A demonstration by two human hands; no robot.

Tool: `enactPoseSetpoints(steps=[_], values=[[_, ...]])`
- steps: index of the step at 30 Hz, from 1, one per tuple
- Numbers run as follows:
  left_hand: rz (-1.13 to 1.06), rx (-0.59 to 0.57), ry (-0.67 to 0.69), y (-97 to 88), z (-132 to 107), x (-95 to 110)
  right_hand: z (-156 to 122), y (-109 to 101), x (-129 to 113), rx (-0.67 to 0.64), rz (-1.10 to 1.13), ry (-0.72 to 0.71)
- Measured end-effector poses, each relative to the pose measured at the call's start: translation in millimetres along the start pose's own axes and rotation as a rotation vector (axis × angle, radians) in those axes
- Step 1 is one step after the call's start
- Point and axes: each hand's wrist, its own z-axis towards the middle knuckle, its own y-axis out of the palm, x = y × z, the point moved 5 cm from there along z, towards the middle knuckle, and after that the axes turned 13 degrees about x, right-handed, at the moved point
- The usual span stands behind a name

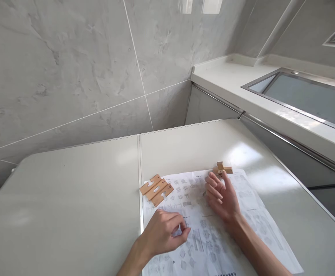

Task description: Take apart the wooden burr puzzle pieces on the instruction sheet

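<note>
My right hand (220,196) lies palm up on a printed instruction sheet (242,214), fingers stretched out and apart, holding nothing. Its fingertips end just short of a small wooden cross-shaped puzzle assembly (222,168) at the sheet's far edge. My left hand (165,231) rests on the sheet's near left part with fingers curled and thumb against the fingertips; I cannot make out anything in them. Three flat notched wooden puzzle pieces (156,189) lie side by side at the sheet's upper left corner, a short way beyond my left hand.
The sheet lies on a pale grey table (69,199) with a seam down its middle. Behind it is a grey tiled wall. A white counter (230,78) with a steel-rimmed sink (308,97) runs along the right, higher than the table.
</note>
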Motion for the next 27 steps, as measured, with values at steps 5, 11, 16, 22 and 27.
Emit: enactPoseSetpoints(steps=[5, 11, 16, 22, 27], values=[[-0.084, -0.041, -0.121, 4.1, 2.6, -6.6, 3.7, -7.9, -11.5, 0.033, 0.170, -0.015], [-0.192, -0.041, -0.289, -0.9, 7.4, -17.2, 5.0, -9.3, -11.5, 0.034, 0.278, 0.026], [-0.260, -0.047, -0.362, -2.9, 9.2, -22.3, 3.1, -6.1, -6.8, 0.008, 0.237, 0.067], [-0.302, -0.058, -0.404, -2.9, 9.4, -20.9, -15.2, 17.0, 18.3, -0.431, -0.135, 0.133], [-0.399, -0.037, -0.443, -2.8, 7.4, -24.0, -36.6, 20.6, 51.9, -0.687, -0.356, 0.310]])
